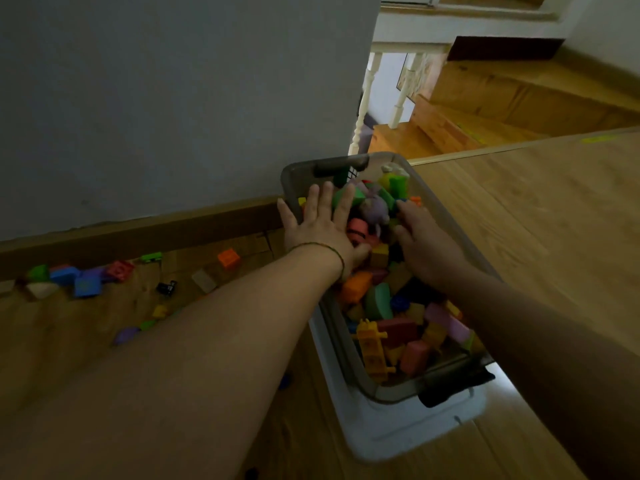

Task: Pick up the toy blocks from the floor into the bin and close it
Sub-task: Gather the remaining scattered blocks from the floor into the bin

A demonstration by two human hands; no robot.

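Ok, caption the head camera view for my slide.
Left hand and right hand touch toy blocks heaped in the bin; loose blocks litter the floor.

text: none legible | blue block: faint marking, too blurred to read

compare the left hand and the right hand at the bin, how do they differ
The left hand lies flat on the toys, fingers straight and spread; the right hand bends its fingers down among them. The left wrist wears a thin bracelet; the right wrist shows none. Both reach into the bin.
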